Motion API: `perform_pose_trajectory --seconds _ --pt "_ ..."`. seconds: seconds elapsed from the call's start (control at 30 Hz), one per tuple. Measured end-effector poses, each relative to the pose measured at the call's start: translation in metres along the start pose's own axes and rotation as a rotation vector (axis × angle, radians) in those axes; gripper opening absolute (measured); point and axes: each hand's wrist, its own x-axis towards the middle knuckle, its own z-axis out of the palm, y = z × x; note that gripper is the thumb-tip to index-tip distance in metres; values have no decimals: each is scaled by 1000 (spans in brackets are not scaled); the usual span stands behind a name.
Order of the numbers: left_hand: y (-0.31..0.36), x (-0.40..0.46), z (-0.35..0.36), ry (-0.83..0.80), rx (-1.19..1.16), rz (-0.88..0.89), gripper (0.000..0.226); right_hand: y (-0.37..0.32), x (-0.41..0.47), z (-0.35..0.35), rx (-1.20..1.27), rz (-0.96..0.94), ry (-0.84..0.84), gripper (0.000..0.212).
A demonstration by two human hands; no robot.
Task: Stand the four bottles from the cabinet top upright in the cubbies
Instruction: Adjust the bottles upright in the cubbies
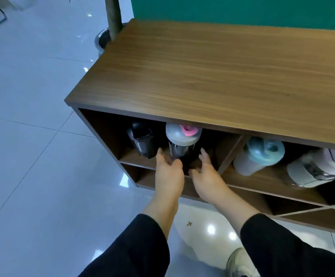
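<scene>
— How many bottles can you count from where you stand?

— Four, all in the upper row of cubbies under the cabinet top (212,72). Two share the left cubby (106,136): a black bottle (142,141) at about ten o'clock from my hands, and a clear bottle with a grey lid and pink cap (181,140) at twelve o'clock, just beside it. The other two are in the right cubby (262,176), out at about three o'clock: a white bottle with a teal lid (256,156), and past it a clear bottle with a pale lid (318,168) near the frame edge.

— Which way do they point?

— The two on the left stand with their long axis vertical, lids up under the top board. The teal-lidded one is lid up too, though it looks tilted in this wide view. The far right one I cannot judge; it looks to lean hard and the edge cuts it off.

— And your hands?

— Two, both bare, in black sleeves. My left hand (168,170) and right hand (204,170) are spread wide on either side of the pink-capped bottle's base, fingers loose, holding nothing. The left fingertips are close to the glass; whether they touch it I cannot tell.

— Anything else?

— One shoe (240,262) on the tiled floor (32,136) at six o'clock.
</scene>
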Motion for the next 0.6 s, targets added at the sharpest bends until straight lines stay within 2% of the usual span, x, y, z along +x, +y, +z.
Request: perform_pose_trajectory --seconds 0.2,0.6 --pt "-6 29 -1 -145 13 62 77 -2 39 19 159 19 42 81" --pt "-11 59 0 -245 -5 73 68 11 23 28 129 3 61 86"
